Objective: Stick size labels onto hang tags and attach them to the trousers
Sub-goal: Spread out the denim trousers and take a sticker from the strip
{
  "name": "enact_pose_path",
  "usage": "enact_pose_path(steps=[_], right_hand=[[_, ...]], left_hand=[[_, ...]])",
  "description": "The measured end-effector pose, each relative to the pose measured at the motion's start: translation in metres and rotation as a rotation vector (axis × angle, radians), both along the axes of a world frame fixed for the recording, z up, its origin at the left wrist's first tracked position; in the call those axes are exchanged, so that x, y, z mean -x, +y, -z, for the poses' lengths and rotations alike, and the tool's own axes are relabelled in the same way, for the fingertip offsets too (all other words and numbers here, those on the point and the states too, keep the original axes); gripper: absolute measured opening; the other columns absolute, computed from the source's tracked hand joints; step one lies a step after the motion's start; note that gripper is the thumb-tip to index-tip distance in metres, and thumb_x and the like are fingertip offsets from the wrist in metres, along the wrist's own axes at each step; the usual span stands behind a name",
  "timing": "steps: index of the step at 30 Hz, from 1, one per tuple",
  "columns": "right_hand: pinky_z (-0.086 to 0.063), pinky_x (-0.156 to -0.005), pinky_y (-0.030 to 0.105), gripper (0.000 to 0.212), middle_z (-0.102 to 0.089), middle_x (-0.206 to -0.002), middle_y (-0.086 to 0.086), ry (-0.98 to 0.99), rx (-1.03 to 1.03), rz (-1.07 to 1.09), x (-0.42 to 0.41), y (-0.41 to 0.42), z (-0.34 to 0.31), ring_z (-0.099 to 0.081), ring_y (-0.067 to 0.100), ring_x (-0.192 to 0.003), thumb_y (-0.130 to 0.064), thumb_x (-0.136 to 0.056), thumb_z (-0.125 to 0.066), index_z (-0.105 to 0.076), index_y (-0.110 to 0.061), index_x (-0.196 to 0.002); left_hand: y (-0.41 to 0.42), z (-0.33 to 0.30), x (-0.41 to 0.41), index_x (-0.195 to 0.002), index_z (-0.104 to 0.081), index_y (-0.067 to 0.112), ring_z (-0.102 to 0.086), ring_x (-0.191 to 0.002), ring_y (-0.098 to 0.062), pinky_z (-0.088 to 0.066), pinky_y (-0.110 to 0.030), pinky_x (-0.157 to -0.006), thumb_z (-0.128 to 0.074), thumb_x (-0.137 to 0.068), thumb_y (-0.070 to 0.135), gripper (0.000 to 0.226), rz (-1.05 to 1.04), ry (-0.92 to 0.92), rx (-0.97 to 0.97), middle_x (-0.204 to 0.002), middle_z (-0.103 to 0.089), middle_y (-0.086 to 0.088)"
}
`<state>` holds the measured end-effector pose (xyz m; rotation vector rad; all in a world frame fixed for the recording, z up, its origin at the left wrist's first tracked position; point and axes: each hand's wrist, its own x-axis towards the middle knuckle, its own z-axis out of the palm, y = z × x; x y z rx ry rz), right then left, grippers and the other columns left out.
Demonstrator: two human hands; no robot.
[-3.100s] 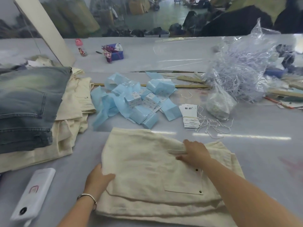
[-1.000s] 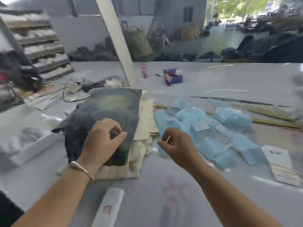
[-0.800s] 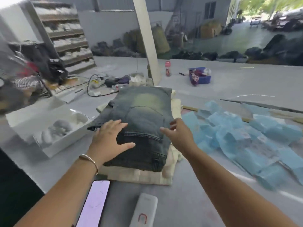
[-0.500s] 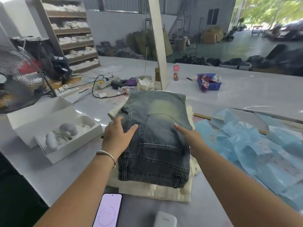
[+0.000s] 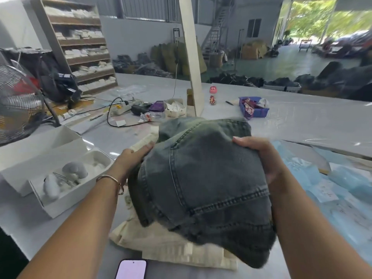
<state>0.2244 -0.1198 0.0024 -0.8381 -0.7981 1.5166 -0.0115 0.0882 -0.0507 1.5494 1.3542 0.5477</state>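
Both hands have hold of the folded denim trousers (image 5: 203,188), which sit at about 6 o'clock in the head view, raised off the stack of cream trousers (image 5: 171,244) on the desk (image 5: 302,121). The left hand (image 5: 131,160) holds the left edge at 9 o'clock of the bundle, its fingers (image 5: 148,146) slid under the cloth with the thumb side against it; the right hand (image 5: 261,158) grips the right edge at 3 o'clock, fingers curled over the top. The step in hand looks to be lifting this pair clear to a working spot. To do it well, keep both grips level so the fold holds, lift straight up before swinging across so the cream pile is not dragged, and lay it waistband up near the blue label sheets (image 5: 342,184) at 3 o'clock. No hang tag can be made out from here.
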Motion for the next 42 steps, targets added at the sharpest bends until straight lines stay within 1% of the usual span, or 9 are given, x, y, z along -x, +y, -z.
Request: enact_pose_path(steps=[4, 8, 11, 22, 26, 28, 31, 36, 42], right_hand=[[-0.058, -0.071, 0.036, 0.030, -0.072, -0.098, 0.018, -0.154, 0.214, 0.066, 0.007, -0.017, 0.034, -0.071, 0.029, -0.085, -0.004, -0.072, -0.069, -0.071, -0.001, -0.101], [-0.057, -0.065, 0.034, 0.036, -0.071, -0.099, 0.021, -0.213, 0.259, 0.170, 0.007, -0.048, 0.050, -0.071, 0.032, -0.083, 0.009, -0.061, -0.066, -0.074, -0.002, -0.095], [-0.057, -0.065, 0.034, 0.040, -0.071, -0.099, 0.023, -0.225, 0.207, 0.198, -0.005, -0.077, 0.043, -0.070, 0.034, -0.084, 0.007, -0.056, -0.065, -0.074, -0.001, -0.095], [-0.060, -0.073, 0.044, 0.049, -0.075, -0.091, 0.004, -0.922, 0.357, 0.103, -0.039, -0.216, -0.018, -0.072, 0.026, -0.086, 0.015, -0.073, -0.061, -0.074, -0.029, -0.088], [-0.056, -0.079, 0.057, 0.047, -0.073, -0.095, 0.012, -1.019, 0.374, 0.337, -0.074, -0.300, -0.029, -0.068, 0.037, -0.091, 0.016, -0.070, -0.056, -0.071, -0.019, -0.096], [-0.053, -0.083, 0.061, 0.047, -0.071, -0.102, 0.022, -0.925, 0.444, 0.335, -0.096, -0.350, -0.022, -0.067, 0.044, -0.094, 0.015, -0.065, -0.060, -0.070, -0.010, -0.103], [-0.052, -0.085, 0.062, 0.061, -0.067, -0.104, 0.031, -0.883, 0.664, 0.276, -0.128, -0.425, 0.007, -0.065, 0.048, -0.095, 0.001, -0.042, -0.069, -0.067, 0.004, -0.103], [-0.045, -0.059, 0.022, 0.019, -0.065, -0.081, 0.004, -1.093, 0.964, 0.240, -0.183, -0.531, 0.078, -0.060, 0.021, -0.077, -0.018, -0.047, -0.075, -0.068, -0.013, -0.064], [-0.038, -0.050, 0.020, 0.015, -0.063, -0.086, 0.006, -1.482, 1.100, 0.238, -0.219, -0.589, 0.146, -0.059, 0.020, -0.078, -0.016, -0.067, -0.066, -0.062, -0.012, -0.081]], left_hand=[[-0.004, 0.014, -0.008, -0.085, -0.065, 0.016, -0.064, -0.093, -0.027, -0.046, -0.029, -0.070, -0.071, -0.078, 0.056, 0.041, -0.041, 0.034, -0.164, -0.092, -0.069, -0.006], [-0.029, 0.014, -0.018, -0.133, -0.050, 0.012, -0.039, -0.128, -0.040, -0.039, -0.047, -0.103, -0.062, -0.075, 0.071, 0.083, -0.090, 0.453, -0.398, -0.132, -0.050, -0.019], [-0.062, 0.004, -0.023, -0.140, -0.042, 0.014, -0.029, -0.132, -0.037, -0.034, -0.048, -0.107, -0.067, -0.072, 0.068, 0.090, -0.055, 0.358, -0.589, -0.141, -0.038, -0.017], [-0.225, -0.047, -0.124, -0.147, 0.009, 0.052, 0.005, -0.149, -0.008, 0.000, -0.040, -0.122, -0.064, -0.075, 0.016, 0.109, 0.937, 0.355, -1.148, -0.162, -0.002, 0.015], [-0.276, -0.028, -0.168, -0.146, -0.021, 0.043, -0.019, -0.146, -0.019, -0.014, -0.048, -0.120, -0.070, -0.076, 0.021, 0.089, 0.943, 0.527, -1.044, -0.156, -0.027, 0.006], [-0.306, -0.015, -0.183, -0.104, -0.051, 0.037, -0.052, -0.112, -0.022, -0.033, -0.042, -0.105, -0.065, -0.072, 0.014, 0.042, 0.896, 0.392, -1.016, -0.114, -0.060, 0.004], [-0.366, 0.025, -0.207, -0.071, -0.038, 0.030, -0.051, -0.075, -0.020, -0.036, -0.031, -0.072, -0.056, -0.071, 0.012, 0.025, 0.920, 0.380, -0.879, -0.074, -0.055, 0.008], [-0.452, 0.113, -0.240, -0.105, -0.059, 0.027, -0.054, -0.109, -0.023, -0.043, -0.032, -0.089, -0.055, -0.080, 0.023, 0.026, 0.978, 0.557, -0.743, -0.114, -0.062, 0.001], [-0.494, 0.175, -0.213, -0.139, -0.049, 0.033, -0.037, -0.136, -0.015, -0.024, -0.036, -0.116, -0.050, -0.093, 0.051, 0.049, 0.790, 0.687, -0.610, -0.144, -0.048, 0.008]])
